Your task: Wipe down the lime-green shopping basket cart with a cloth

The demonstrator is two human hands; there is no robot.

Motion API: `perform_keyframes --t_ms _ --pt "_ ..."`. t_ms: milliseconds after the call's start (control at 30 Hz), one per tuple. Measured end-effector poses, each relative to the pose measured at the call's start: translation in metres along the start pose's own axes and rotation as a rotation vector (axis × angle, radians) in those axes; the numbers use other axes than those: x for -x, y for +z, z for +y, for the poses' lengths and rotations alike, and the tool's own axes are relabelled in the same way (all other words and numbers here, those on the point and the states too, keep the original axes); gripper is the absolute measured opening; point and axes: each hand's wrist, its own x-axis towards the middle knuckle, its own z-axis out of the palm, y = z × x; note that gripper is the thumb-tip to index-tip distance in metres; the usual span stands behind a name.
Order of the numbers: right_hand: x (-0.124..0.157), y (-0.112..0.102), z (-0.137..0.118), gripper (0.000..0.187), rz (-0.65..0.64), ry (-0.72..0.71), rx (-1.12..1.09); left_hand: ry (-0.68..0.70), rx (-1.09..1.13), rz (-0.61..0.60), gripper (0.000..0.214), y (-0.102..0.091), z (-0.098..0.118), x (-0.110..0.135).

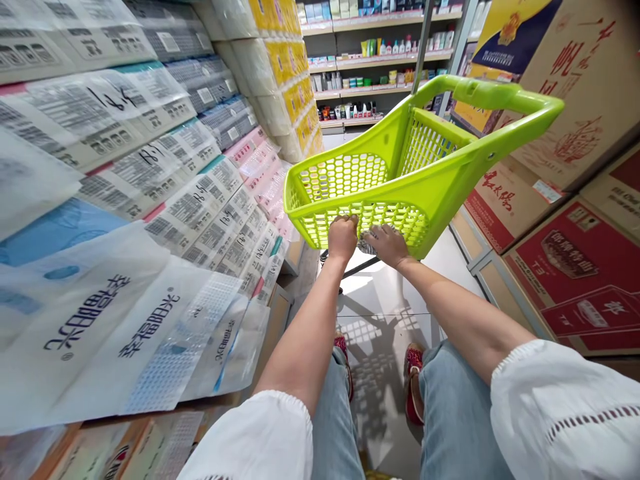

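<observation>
White sleeves (255, 440) filled the bottom of the frame, nearest my camera, and both bare forearms reached from them toward its centre. From my remote seat I saw the left hand (343, 238) with fingers curled, knuckles up, against the near side of the green shopping cart (443, 197); I could not tell whether it gripped anything. Just beside it, apart from it, the right hand (387, 244) bent inward over a crumpled grey-and-white item (369, 239), touching it, though I could not tell how firmly it held on. The cart sat right of centre, its handle (505, 95) toward the upper right. Below, blue jeans (463, 407) and red shoes (415, 387) flanked a pale tiled floor (400, 303) crossed by the basket's latticed shadow. Stacked plastic-wrapped packs (107, 117) crowded the left, with yellow-and-white bundles (287, 67) at upper centre. I saw red and brown cartons (560, 260) piled at the right, and stocked shelves (370, 64) across the top.
</observation>
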Motion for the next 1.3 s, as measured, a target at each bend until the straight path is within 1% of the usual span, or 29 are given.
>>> perform_keyframes --t_ms 67,133,200,267,333,433,500,567,633,733,800,867,967,1033,1133,1233,1300 --pt "-0.014 -0.019 0.003 0.035 0.099 0.044 0.006 0.003 0.010 0.005 0.039 -0.001 -0.002 0.000" --pt "-0.030 -0.044 0.005 0.035 0.223 0.092 0.002 0.003 0.019 0.009 0.037 -0.001 -0.004 0.000" --pt "-0.044 -0.067 0.006 0.036 0.333 0.173 -0.007 0.005 0.026 0.012 0.037 -0.002 -0.004 0.001" --pt "-0.050 -0.078 0.005 0.037 0.377 0.210 -0.014 0.012 0.035 0.012 0.037 -0.003 -0.005 0.001" --pt "-0.048 -0.074 0.002 0.036 0.363 0.205 -0.010 0.009 0.039 0.002 0.035 -0.004 -0.005 0.001" --pt "-0.034 -0.045 -0.003 0.036 0.253 0.133 0.006 -0.007 0.044 -0.023 0.030 -0.004 -0.005 0.001" --pt "-0.022 -0.024 -0.007 0.036 0.166 0.083 0.010 -0.016 0.049 -0.028 0.032 -0.004 -0.006 0.000" --pt "-0.014 -0.010 -0.011 0.036 0.110 0.061 0.016 -0.024 0.048 -0.024 0.037 -0.003 -0.006 0.000" --pt "-0.007 -0.003 -0.014 0.037 0.071 0.048 0.022 -0.024 0.044 -0.018 0.040 -0.002 -0.006 0.000" --pt "-0.001 0.000 -0.017 0.038 -0.014 0.015 0.016 -0.012 0.040 0.003 0.042 -0.001 -0.006 0.000" --pt "0.000 -0.001 -0.017 0.037 -0.057 -0.002 0.005 -0.011 0.035 0.011 0.043 -0.001 -0.006 0.001" --pt "-0.004 -0.007 -0.013 0.036 -0.041 0.000 -0.003 -0.012 0.029 0.011 0.044 -0.002 -0.007 0.001" --pt "-0.018 -0.024 -0.003 0.036 0.086 0.057 -0.008 -0.006 0.028 0.011 0.042 -0.003 -0.008 0.002" --pt "-0.028 -0.041 0.004 0.035 0.187 0.112 -0.015 -0.003 0.022 0.014 0.040 -0.004 -0.007 0.003" --pt "-0.037 -0.066 0.013 0.034 0.304 0.161 -0.023 0.008 -0.013 0.037 0.037 -0.007 -0.002 0.006" --pt "-0.037 -0.083 0.021 0.034 0.379 0.201 -0.030 0.060 -0.028 0.075 0.034 -0.009 0.011 0.008" --pt "-0.034 -0.087 0.026 0.033 0.387 0.217 -0.034 0.093 -0.017 0.087 0.033 -0.008 0.022 0.007"
